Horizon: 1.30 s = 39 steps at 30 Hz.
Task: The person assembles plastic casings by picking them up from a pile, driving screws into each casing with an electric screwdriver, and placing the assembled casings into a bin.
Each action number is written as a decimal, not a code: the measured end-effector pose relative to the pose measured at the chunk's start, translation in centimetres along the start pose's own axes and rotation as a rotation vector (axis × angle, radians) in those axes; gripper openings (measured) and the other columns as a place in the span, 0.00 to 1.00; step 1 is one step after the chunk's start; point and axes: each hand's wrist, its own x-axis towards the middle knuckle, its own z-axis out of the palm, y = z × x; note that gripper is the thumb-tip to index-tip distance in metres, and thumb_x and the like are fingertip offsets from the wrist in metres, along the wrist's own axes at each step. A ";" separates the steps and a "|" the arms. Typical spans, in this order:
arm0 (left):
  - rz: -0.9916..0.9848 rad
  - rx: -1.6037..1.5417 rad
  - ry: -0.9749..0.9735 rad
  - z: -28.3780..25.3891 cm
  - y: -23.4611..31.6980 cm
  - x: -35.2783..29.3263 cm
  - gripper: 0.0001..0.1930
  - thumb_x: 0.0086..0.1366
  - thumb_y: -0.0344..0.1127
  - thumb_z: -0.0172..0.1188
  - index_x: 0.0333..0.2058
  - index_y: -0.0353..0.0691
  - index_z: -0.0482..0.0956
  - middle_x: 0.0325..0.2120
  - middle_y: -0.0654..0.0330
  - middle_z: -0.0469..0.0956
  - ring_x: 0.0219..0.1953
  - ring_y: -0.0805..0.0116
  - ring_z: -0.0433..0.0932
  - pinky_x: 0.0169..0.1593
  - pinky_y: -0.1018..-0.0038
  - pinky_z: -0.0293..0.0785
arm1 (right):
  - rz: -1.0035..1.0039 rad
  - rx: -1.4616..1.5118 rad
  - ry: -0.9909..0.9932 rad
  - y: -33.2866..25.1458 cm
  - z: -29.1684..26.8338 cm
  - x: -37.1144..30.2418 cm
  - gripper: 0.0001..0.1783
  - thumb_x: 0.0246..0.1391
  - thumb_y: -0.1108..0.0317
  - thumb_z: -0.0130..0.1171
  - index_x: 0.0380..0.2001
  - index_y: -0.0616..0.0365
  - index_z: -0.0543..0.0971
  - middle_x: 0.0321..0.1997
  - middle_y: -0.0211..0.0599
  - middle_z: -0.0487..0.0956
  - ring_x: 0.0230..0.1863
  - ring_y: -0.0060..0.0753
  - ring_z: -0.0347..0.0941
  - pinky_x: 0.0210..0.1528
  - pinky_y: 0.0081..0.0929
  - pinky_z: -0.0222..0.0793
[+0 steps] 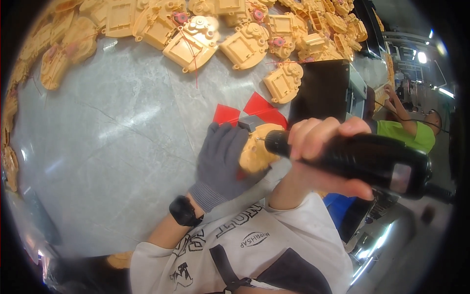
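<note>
Your left hand (223, 154): gray-gloved, fingers loosely bent beside the near-centre yellow housing (255, 158); grip hidden, cannot tell. Your right hand (316, 138): closed round a black power screwdriver (369, 159), bit at that housing, apparently unfinished. Far side: further housings (244, 46).

Head-worn fisheye view, close above worktop (122, 171), facing down.

The glove (220, 154) is gray, the electric screwdriver (360, 157) black, the plastic housing (257, 154) at its tip yellow-orange, 2 pieces (226, 114) red, the tabletop (122, 147) marbled gray, the black-lettered T-shirt (298, 232) white.
</note>
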 end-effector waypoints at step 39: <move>-0.178 0.296 0.312 -12.1 4.8 -7.1 0.23 0.39 0.20 0.59 0.39 0.34 0.71 0.34 0.54 0.71 0.36 0.62 0.71 0.48 0.66 0.67 | -0.112 -0.164 0.880 -7.4 -6.6 -8.3 0.42 0.43 0.26 0.45 0.43 0.55 0.66 0.17 0.29 0.66 0.14 0.24 0.60 0.23 0.24 0.56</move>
